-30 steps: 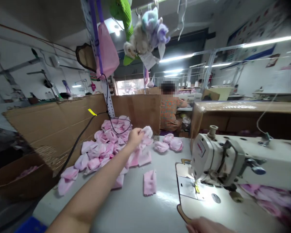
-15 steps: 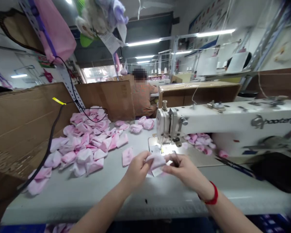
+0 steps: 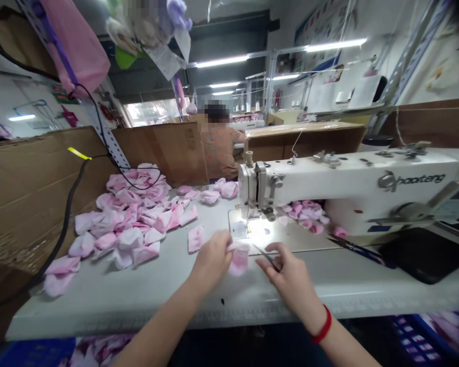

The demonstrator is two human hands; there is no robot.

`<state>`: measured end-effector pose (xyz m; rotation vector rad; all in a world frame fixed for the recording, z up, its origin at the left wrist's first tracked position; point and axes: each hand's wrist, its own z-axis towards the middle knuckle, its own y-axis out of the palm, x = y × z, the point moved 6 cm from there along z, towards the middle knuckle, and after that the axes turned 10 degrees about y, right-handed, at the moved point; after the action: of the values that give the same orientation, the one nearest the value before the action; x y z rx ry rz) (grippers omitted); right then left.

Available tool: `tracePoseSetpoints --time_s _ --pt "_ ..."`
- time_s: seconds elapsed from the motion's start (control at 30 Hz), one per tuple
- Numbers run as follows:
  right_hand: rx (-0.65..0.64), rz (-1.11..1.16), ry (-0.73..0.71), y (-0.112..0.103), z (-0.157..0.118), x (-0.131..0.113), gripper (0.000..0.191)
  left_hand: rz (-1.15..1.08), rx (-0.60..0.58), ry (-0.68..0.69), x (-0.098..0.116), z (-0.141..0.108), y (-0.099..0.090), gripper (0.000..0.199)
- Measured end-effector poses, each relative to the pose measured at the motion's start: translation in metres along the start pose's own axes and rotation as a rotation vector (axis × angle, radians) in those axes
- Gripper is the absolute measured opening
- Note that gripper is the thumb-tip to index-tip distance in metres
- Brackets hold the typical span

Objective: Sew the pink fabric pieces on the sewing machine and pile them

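My left hand (image 3: 213,259) pinches a small pink and white fabric piece (image 3: 238,260) by its upper edge, just in front of the sewing machine's (image 3: 258,196) lit needle plate. The piece hangs down over the table. To its right, my right hand (image 3: 288,272) is closed round a slim pointed metal tool (image 3: 266,256), tip toward the fabric but apart from it. Whether this is tweezers or snips I cannot tell. Another flat pink piece (image 3: 196,238) lies on the table just left of my left hand.
A heap of pink fabric pieces (image 3: 132,224) covers the table's left side. More pieces (image 3: 306,214) lie under the machine arm. Scissors (image 3: 361,252) and a black pad (image 3: 428,255) are at right. Cardboard (image 3: 160,153) walls the back; beyond it sits a person (image 3: 219,145).
My hands have drawn apart; the right one has come off the fabric with the metal tool. In my left hand the piece now hangs down, showing its pink side. The view has shifted slightly.
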<state>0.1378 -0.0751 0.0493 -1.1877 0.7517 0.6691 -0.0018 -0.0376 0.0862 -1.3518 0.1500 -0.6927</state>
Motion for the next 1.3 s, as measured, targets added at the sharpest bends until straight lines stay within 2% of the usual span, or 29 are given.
tracePoseSetpoints --time_s 0.07,0.13,0.23,0.3,0.47,0.53,0.63,0.77,0.9,1.03,1.3 --pt "0.037 -0.232 -0.24 0.008 -0.012 -0.011 0.024 -0.018 -0.101 0.044 -0.006 0.011 0.003 0.011" --pt "-0.023 -0.491 -0.423 0.03 -0.024 -0.019 0.041 -0.023 -0.196 0.083 -0.008 0.023 0.012 0.01" --pt "-0.098 -0.805 -0.456 0.057 -0.032 -0.018 0.051 0.027 -0.277 0.088 -0.008 0.038 0.028 0.008" --pt "-0.113 -0.888 -0.444 0.064 -0.032 -0.017 0.05 0.096 -0.283 0.07 -0.006 0.045 0.037 0.01" --pt "-0.18 -0.812 -0.442 0.055 -0.024 -0.015 0.047 0.195 -0.312 0.112 0.009 0.051 0.053 0.014" --pt "-0.15 -0.803 -0.462 0.048 -0.022 -0.012 0.05 0.212 -0.353 0.109 0.011 0.051 0.055 0.011" --pt "-0.116 -0.842 -0.471 0.046 -0.019 -0.004 0.053 0.242 -0.406 0.099 0.01 0.052 0.052 0.008" --pt "-0.2 -0.837 -0.433 0.048 -0.013 0.004 0.052 0.263 -0.442 0.123 0.009 0.055 0.044 0.006" --pt "-0.212 -0.785 -0.418 0.039 -0.005 0.005 0.048 0.266 -0.463 0.159 0.004 0.059 0.043 0.01" --pt "-0.214 -0.729 -0.441 0.038 -0.003 0.005 0.054 0.279 -0.455 0.158 0.002 0.062 0.05 0.009" --pt "-0.295 -0.822 -0.376 0.049 0.003 0.009 0.051 0.207 -0.375 0.187 -0.002 0.068 0.062 0.008"
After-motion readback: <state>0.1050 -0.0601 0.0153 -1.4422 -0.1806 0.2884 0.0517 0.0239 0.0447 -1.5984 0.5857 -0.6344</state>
